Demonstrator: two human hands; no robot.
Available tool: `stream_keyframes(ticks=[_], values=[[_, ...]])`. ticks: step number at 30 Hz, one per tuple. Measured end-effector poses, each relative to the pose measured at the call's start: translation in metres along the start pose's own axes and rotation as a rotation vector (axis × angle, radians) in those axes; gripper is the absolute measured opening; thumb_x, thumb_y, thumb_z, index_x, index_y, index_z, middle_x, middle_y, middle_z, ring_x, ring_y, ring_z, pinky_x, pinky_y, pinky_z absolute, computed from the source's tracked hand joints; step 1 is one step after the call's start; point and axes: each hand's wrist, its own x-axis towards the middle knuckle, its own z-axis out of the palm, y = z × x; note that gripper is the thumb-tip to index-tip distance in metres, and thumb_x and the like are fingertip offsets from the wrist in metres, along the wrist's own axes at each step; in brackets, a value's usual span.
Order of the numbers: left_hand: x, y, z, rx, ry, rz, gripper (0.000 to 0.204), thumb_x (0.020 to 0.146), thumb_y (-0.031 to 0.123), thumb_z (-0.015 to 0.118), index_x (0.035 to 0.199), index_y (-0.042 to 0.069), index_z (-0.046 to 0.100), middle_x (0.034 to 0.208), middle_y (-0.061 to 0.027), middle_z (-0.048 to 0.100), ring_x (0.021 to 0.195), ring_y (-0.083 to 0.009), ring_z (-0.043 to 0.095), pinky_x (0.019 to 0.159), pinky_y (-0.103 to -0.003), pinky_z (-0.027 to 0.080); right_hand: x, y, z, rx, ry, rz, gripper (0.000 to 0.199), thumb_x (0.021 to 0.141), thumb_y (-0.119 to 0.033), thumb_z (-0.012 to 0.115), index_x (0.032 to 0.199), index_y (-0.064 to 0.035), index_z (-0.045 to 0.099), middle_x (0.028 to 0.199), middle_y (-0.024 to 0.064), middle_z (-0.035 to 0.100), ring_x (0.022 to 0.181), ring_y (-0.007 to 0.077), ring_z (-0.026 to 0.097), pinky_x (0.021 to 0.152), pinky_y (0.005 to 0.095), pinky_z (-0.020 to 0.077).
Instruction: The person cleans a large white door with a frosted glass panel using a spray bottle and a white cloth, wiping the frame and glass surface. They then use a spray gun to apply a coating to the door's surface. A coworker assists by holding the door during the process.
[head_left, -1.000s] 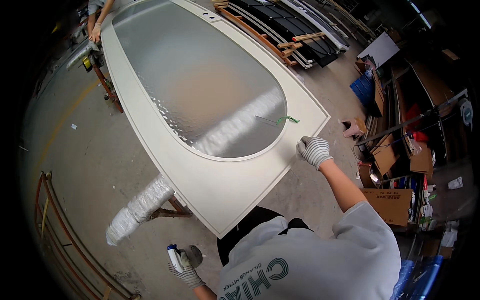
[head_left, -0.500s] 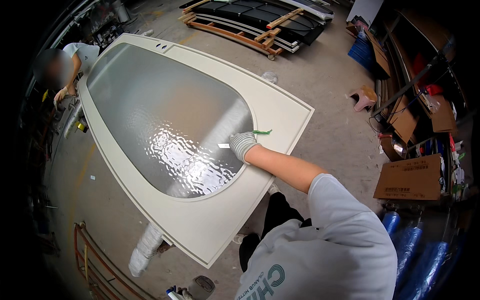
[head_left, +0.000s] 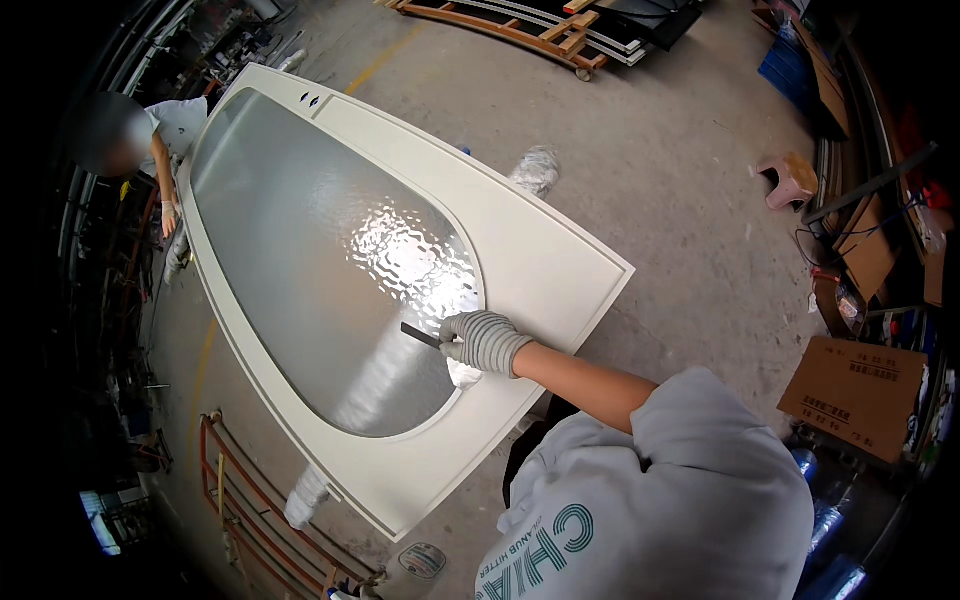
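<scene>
The right hand (head_left: pixel 487 343), in a white-and-grey striped knit glove, is closed on a dark, thin, flat strip (head_left: pixel 420 334), its free end pointing left out of the fingers. The strip lies over the large, rounded, rippled glass pane (head_left: pixel 300 250), near its right edge; whether it touches the surface cannot be told. Just below the grip shows a bright white patch (head_left: pixel 463 376), too glaring to identify.

Around the pane runs a flat, cream-white, tapering frame (head_left: pixel 552 268); its near edge is below the grip, and its narrower end stretches away up and to the left. Below and left of the grip, a plastic-wrapped white roll (head_left: pixel 308 497) sticks out from under the frame; above and right of it, another clear-plastic-wrapped end (head_left: pixel 536 170) shows.

Far below the grip, the left hand (head_left: pixel 368 593) is nearly all cut off by the lower edge beside a white-and-blue bottle (head_left: pixel 340 594); what it grasps cannot be told.

Farther out, a co-worker's hand (head_left: pixel 169 218) is at the frame's far left side, a pink plastic stool (head_left: pixel 790 182) stands up and right, and a brown cardboard box (head_left: pixel 855 395) is well to the right.
</scene>
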Motion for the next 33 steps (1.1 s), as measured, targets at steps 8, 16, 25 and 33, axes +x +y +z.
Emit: stream_keyframes(ticks=[8,16,25,33], values=[[0.005,0.024,0.083,-0.065,-0.146,-0.072,0.046,0.073,0.002,0.062,0.117,-0.007,0.055,0.094,-0.0179,0.059,0.071,-0.0241,0.054,0.062,-0.036,0.047,-0.075,0.090,-0.141,0.795,0.392,0.092,0.024,0.084,-0.018,0.063,0.093,0.0039,0.061,0.083,0.0112,0.067,0.073,0.0168,0.064,0.066,0.0269,0.0526],[-0.001,0.044,0.159,-0.008,-0.309,0.023,0.047,0.074,0.006,0.060,0.119,-0.007,0.053,0.099,-0.0191,0.058,0.076,-0.0261,0.054,0.067,-0.039,0.047,-0.118,0.226,-0.267,0.930,0.507,0.310,0.024,0.078,-0.022,0.065,0.084,0.0014,0.064,0.073,0.0096,0.065,0.058,0.0173,0.061,0.049,0.0276,0.0460],[-0.028,0.092,0.262,0.217,-0.490,0.067,0.048,0.076,0.011,0.058,0.121,-0.007,0.051,0.104,-0.0205,0.058,0.083,-0.0284,0.055,0.072,-0.042,0.047,0.033,0.337,-0.186,0.808,-0.054,0.469,0.020,0.075,-0.021,0.070,0.079,-0.0016,0.069,0.068,0.0060,0.066,0.059,0.0159,0.061,0.055,0.0297,0.0485],[-0.036,0.128,0.309,0.408,-0.660,0.097,0.050,0.078,0.015,0.057,0.123,-0.007,0.049,0.109,-0.0217,0.057,0.088,-0.0304,0.056,0.077,-0.045,0.046,0.074,0.328,-0.150,0.514,-0.401,0.236,0.018,0.075,-0.019,0.064,0.074,-0.0011,0.066,0.064,0.0053,0.060,0.061,0.0146,0.057,0.057,0.0319,0.0448]])
